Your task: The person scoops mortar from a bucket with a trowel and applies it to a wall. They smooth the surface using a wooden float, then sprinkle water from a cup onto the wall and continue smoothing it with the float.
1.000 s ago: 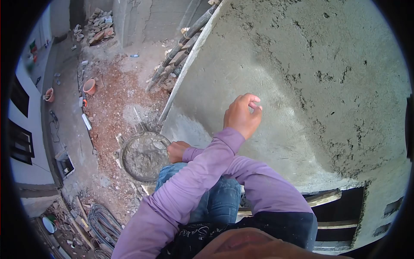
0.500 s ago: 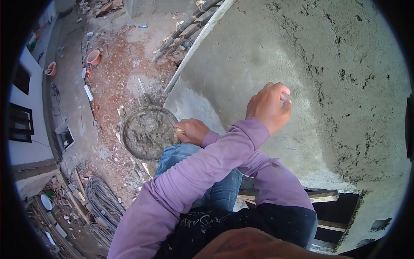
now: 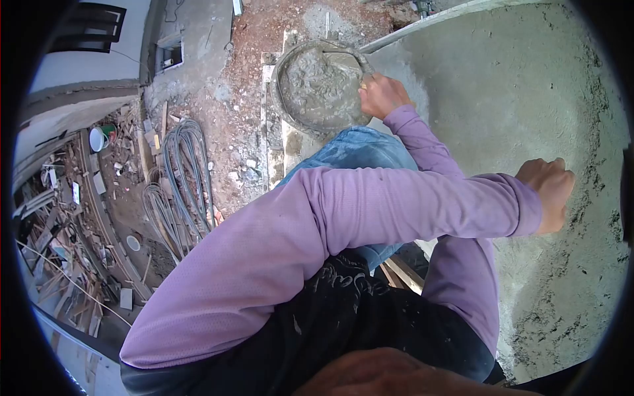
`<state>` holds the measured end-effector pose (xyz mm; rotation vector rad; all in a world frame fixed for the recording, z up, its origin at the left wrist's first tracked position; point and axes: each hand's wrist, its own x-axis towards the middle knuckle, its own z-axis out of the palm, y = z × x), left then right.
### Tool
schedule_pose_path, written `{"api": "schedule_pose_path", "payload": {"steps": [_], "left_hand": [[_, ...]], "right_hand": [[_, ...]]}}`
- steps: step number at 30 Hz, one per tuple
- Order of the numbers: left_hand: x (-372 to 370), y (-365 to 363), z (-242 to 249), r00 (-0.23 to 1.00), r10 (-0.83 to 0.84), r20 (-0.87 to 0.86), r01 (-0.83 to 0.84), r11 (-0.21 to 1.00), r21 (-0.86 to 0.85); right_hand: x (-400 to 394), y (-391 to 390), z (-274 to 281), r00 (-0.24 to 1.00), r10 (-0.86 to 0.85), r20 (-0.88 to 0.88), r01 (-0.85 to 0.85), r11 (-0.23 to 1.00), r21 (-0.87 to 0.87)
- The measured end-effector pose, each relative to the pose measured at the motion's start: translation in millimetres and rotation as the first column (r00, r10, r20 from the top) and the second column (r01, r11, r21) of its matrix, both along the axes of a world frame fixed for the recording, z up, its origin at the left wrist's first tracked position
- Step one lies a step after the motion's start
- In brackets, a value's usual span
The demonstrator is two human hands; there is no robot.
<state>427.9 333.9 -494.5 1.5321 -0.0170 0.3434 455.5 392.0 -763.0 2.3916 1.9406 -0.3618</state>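
My left arm lies across my right. My left hand (image 3: 547,193) is a closed fist with its back toward me, over the grey plastered surface (image 3: 489,112); nothing sticks out of it. At the rim of a round pan (image 3: 276,99), my right hand (image 3: 384,97) grips the light-coloured handle of a trowel (image 3: 362,88). Wet mortar (image 3: 317,86) fills the pan, and the trowel's blade end lies over it, partly coated. The plaster is smooth near the pan and rough with dark pits at the far right.
My bent knee in jeans (image 3: 360,148) is right below the pan. Wooden boards (image 3: 290,148) lie under the pan. Coiled hoses (image 3: 188,175) rest on the rubble ground at left, near a white bucket (image 3: 99,138) and scrap wood (image 3: 59,244). A white building wall (image 3: 132,49) stands upper left.
My view has turned, so the pan appears higher and further right. My left hand has moved right and down along the plaster, its fingers now more curled. My right hand stays at the pan's rim.
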Motion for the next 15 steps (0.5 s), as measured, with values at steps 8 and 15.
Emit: {"api": "schedule_pose_path", "payload": {"steps": [8, 15], "left_hand": [[-7.6, 8.8, 4.1, 0.998, -0.051, -0.02, 0.051, 0.999, 0.018], [1.3, -16.1, 2.8, 0.998, 0.044, 0.045, -0.044, 0.999, -0.012]], "right_hand": [[-3.5, -54.9, 61.3, 0.996, 0.022, -0.088, -0.016, 0.998, 0.065], [-26.3, -36.1, 7.9, 0.9, -0.381, -0.211, 0.31, 0.9, -0.306]]}}
